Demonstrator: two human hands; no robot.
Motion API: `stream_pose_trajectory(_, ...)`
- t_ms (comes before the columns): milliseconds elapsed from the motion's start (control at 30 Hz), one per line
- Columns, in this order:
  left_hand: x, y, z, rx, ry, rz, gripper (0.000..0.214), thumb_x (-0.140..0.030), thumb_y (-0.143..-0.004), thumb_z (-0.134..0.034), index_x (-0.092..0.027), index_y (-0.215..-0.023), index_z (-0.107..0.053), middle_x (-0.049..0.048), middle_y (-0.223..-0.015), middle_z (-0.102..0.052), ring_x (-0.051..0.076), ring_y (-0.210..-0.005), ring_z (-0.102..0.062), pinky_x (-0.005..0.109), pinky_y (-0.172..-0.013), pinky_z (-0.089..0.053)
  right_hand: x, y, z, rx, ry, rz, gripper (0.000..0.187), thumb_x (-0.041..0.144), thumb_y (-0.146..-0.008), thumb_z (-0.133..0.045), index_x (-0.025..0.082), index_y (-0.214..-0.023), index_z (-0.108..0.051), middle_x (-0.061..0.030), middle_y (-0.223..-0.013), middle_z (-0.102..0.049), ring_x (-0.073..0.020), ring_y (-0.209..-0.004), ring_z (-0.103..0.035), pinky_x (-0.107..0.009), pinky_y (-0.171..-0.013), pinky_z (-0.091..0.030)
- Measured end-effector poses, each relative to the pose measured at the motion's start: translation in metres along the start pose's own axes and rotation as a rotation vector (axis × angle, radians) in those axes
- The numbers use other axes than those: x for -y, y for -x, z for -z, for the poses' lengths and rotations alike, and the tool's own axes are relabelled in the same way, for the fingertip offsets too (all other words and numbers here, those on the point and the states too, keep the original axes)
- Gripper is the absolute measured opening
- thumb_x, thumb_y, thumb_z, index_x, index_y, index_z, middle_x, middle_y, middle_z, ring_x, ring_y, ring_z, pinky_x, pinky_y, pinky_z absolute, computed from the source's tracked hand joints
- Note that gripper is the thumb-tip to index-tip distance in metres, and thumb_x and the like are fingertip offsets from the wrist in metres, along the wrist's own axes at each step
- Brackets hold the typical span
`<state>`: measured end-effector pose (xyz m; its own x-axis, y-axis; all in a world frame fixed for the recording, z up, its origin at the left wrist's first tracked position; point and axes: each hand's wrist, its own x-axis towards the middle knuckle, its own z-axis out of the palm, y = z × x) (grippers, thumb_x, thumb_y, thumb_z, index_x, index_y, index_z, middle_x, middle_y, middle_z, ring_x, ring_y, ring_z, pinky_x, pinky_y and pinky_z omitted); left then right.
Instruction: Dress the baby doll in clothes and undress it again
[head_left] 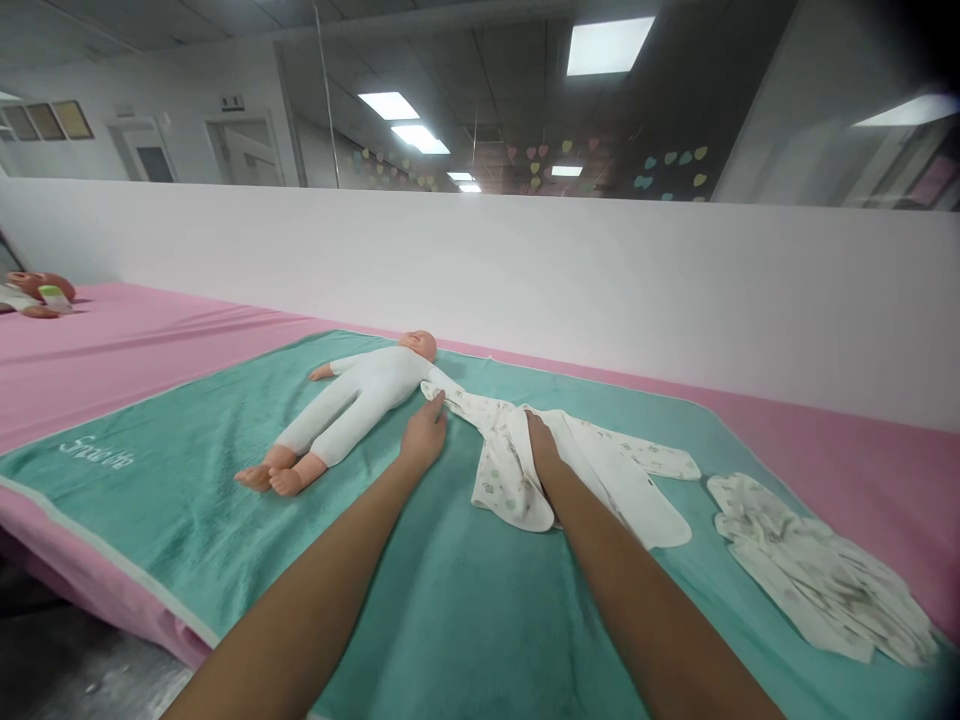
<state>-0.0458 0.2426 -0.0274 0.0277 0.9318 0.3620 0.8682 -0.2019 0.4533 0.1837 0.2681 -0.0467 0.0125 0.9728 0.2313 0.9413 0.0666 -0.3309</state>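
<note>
A baby doll (pixel 375 385) in a white bodysuit lies on its back on a green towel (pixel 465 620), head toward the wall. To its right a white printed baby shirt (pixel 510 480) is spread out, one sleeve reaching the doll's arm. Whether the doll's hand is inside that sleeve I cannot make out. My left hand (pixel 425 435) is closed at the cuff of this sleeve, beside the doll. Over the middle of the shirt, my right hand (pixel 546 455) grips the cloth near its front opening, its fingers partly hidden by fabric.
A crumpled heap of pale printed baby clothes (pixel 817 570) lies at the right. Pink cloth (pixel 150 330) covers the table beneath the towel. At far left rests another doll (pixel 45 285) near a small green-topped bottle (pixel 54 296). A white wall (pixel 600 280) runs behind, with mirrors above.
</note>
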Motion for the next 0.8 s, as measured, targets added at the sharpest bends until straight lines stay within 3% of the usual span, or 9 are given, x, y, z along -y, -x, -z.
stream_pose_trajectory(67,0.004,-0.003,-0.004,0.034,0.015,0.046,0.055,-0.023,-0.091,-0.035,-0.015,-0.144,-0.024,0.0099,-0.144,-0.036,0.021,-0.129,-0.037,0.031,-0.101,-0.037,0.001,0.000,0.000,0.004,0.017,0.012,0.045,0.011,-0.089,-0.035,0.012,-0.133,-0.042,-0.0128,-0.122,-0.054,-0.0204,-0.110,-0.052,-0.027,-0.092,-0.040)
stream_pose_trajectory(167,0.004,-0.001,-0.004,0.070,-0.035,0.106,0.058,-0.021,-0.086,-0.042,-0.013,-0.142,-0.027,0.0144,-0.141,-0.038,0.028,-0.130,-0.034,0.041,-0.100,-0.037,0.002,0.000,0.000,0.016,0.044,0.040,0.043,0.010,-0.088,-0.035,0.012,-0.130,-0.045,-0.0125,-0.123,-0.054,-0.0207,-0.112,-0.050,-0.028,-0.092,-0.040)
stream_pose_trajectory(333,-0.011,0.010,0.006,-0.082,-0.146,0.129,0.049,-0.016,-0.085,-0.040,-0.012,-0.134,-0.039,0.0192,-0.146,-0.027,0.035,-0.132,-0.026,0.049,-0.100,-0.033,0.002,-0.002,-0.001,0.021,0.075,0.052,0.042,0.010,-0.088,-0.034,0.011,-0.129,-0.046,-0.0132,-0.127,-0.051,-0.0218,-0.112,-0.049,-0.029,-0.090,-0.040)
stream_pose_trajectory(433,-0.026,0.018,0.007,-0.125,-0.192,-0.108,0.050,-0.017,-0.087,-0.039,-0.018,-0.136,-0.038,0.0104,-0.149,-0.025,0.027,-0.136,-0.022,0.044,-0.107,-0.026,0.001,-0.002,-0.001,0.020,0.090,0.055,0.043,0.009,-0.088,-0.033,0.011,-0.129,-0.046,-0.0132,-0.124,-0.053,-0.0217,-0.111,-0.050,-0.029,-0.090,-0.040)
stream_pose_trajectory(533,-0.037,0.024,-0.001,0.064,-0.174,-0.422,0.045,-0.025,-0.091,-0.038,-0.028,-0.135,-0.040,0.0018,-0.145,-0.035,0.021,-0.135,-0.025,0.043,-0.110,-0.021,0.003,0.000,0.000,0.016,0.109,0.067,0.042,0.007,-0.088,-0.031,0.011,-0.127,-0.047,-0.0128,-0.124,-0.052,-0.0208,-0.110,-0.050,-0.028,-0.089,-0.039)
stream_pose_trajectory(600,-0.038,0.026,-0.007,0.209,-0.144,-0.492,0.039,-0.033,-0.093,-0.034,-0.034,-0.131,-0.045,-0.0018,-0.141,-0.042,0.020,-0.133,-0.031,0.048,-0.110,-0.020,0.005,0.002,0.002,0.011,0.124,0.086,0.040,0.008,-0.089,-0.031,0.011,-0.124,-0.049,-0.0127,-0.125,-0.052,-0.0209,-0.109,-0.049,-0.028,-0.088,-0.039)
stream_pose_trajectory(667,-0.035,0.026,-0.011,0.274,-0.124,-0.437,0.038,-0.039,-0.095,-0.029,-0.035,-0.127,-0.048,-0.0018,-0.139,-0.045,0.022,-0.131,-0.035,0.054,-0.108,-0.019,0.007,0.004,0.004,0.007,0.138,0.110,0.036,0.010,-0.089,-0.032,0.012,-0.120,-0.051,-0.0125,-0.124,-0.052,-0.0215,-0.108,-0.049,-0.029,-0.087,-0.039)
stream_pose_trajectory(800,-0.020,0.019,-0.006,0.259,-0.147,-0.191,0.042,-0.042,-0.095,-0.025,-0.030,-0.127,-0.049,0.0038,-0.141,-0.042,0.025,-0.132,-0.032,0.060,-0.106,-0.016,0.009,0.007,0.007,0.006,0.153,0.137,0.033,0.010,-0.090,-0.032,0.012,-0.116,-0.053,-0.0128,-0.121,-0.053,-0.0211,-0.105,-0.049,-0.028,-0.086,-0.038)
